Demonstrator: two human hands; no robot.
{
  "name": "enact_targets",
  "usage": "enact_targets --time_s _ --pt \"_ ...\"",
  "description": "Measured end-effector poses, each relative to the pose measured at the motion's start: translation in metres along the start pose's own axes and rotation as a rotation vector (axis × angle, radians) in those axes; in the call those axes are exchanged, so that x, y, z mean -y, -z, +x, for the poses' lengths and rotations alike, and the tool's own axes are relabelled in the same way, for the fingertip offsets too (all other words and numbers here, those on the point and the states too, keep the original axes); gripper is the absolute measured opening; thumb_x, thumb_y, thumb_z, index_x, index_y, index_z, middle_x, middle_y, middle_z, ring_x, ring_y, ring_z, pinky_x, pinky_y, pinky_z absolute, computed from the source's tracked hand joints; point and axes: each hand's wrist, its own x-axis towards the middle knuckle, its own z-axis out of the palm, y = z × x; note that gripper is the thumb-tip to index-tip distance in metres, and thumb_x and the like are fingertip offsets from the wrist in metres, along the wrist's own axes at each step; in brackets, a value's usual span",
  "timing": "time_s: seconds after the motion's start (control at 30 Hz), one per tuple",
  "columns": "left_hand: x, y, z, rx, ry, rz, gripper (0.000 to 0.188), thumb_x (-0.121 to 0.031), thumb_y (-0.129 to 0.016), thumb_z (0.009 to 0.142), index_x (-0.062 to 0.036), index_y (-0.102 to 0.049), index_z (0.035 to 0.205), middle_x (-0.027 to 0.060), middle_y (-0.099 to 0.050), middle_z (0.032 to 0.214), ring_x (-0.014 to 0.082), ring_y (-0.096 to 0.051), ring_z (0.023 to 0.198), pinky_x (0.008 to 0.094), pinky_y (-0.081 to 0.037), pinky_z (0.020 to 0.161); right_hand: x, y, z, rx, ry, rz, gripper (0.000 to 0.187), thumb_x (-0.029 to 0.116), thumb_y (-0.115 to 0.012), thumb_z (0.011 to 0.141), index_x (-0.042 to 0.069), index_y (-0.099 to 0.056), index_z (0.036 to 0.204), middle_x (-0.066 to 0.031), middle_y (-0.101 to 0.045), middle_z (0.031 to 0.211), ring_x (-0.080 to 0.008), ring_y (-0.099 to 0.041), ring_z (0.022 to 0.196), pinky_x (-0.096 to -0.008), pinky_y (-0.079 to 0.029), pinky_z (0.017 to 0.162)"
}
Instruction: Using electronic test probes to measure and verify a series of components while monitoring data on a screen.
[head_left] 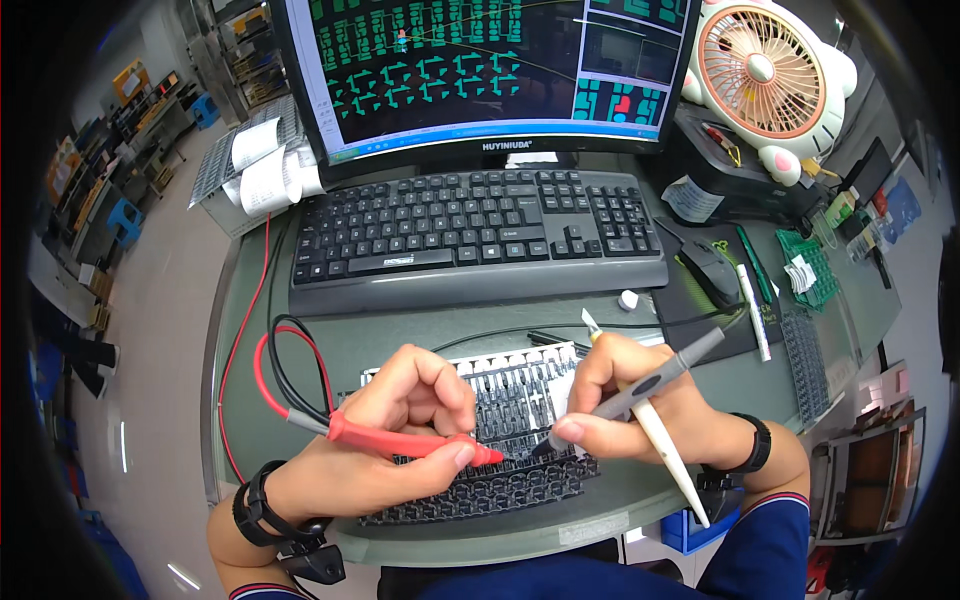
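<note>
My left hand is closed around a red test probe, its tip pointing right and down at a dark panel of small circuit boards. From the other side, my right hand grips a grey test probe, its dark tip close to the red one over the panel. Also held in my right hand is a slim white-handled tool with a pointed end, slanting through the fingers. Whether either probe tip touches the panel is too small to tell. The hands partly cover the panel.
Behind the panel lie a black keyboard and a monitor showing a green circuit layout. A mouse, white marker and pink-white fan are at the right. A red cable runs along the left; a small white cap sits before the keyboard.
</note>
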Motion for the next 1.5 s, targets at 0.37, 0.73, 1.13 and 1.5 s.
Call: enact_targets --time_s 0.37,0.73,1.13,1.5 --pt "-0.012 0.001 0.001 0.059 0.132 0.026 0.044 -0.004 -0.058 0.088 -0.0015 -0.038 0.127 0.0102 -0.055 0.109 0.0120 -0.060 0.092 0.0249 -0.050 0.077 0.017 -0.009 0.005 0.075 0.013 -0.015 0.044 0.033 -0.054 0.093 0.004 -0.052 0.125 -0.0109 -0.057 0.076 -0.0250 -0.059 0.071 -0.0350 -0.049 0.070" --pt "0.003 0.001 0.002 0.001 -0.012 -0.059 0.030 0.002 -0.060 0.084 -0.0056 -0.038 0.104 0.0103 -0.052 0.099 0.0124 -0.061 0.081 0.0239 -0.052 0.069 -0.009 -0.022 -0.024 0.022 0.475 -0.260 0.018 0.004 -0.072 0.075 0.001 -0.063 0.091 -0.0056 -0.061 0.080 -0.0211 -0.059 0.074 -0.0454 -0.051 0.089" --pt "0.005 -0.001 -0.001 0.001 -0.019 -0.076 0.026 0.002 -0.059 0.085 -0.0061 -0.043 0.103 0.0034 -0.051 0.096 0.0068 -0.051 0.085 0.0243 -0.045 0.073 -0.015 -0.031 -0.025 -0.102 0.498 -0.355 0.023 0.003 -0.077 0.068 0.005 -0.057 0.079 -0.0052 -0.061 0.078 -0.0212 -0.059 0.072 -0.0409 -0.054 0.082" --pt "0.006 0.001 0.001 0.013 -0.035 -0.017 0.030 0.004 -0.059 0.084 -0.0057 -0.038 0.102 0.0103 -0.052 0.099 0.0113 -0.061 0.081 0.0229 -0.052 0.070 -0.012 -0.030 -0.025 -0.090 0.489 -0.368 0.023 0.001 -0.077 0.068 0.005 -0.057 0.078 -0.0054 -0.061 0.077 -0.0218 -0.059 0.073 -0.0398 -0.054 0.082"
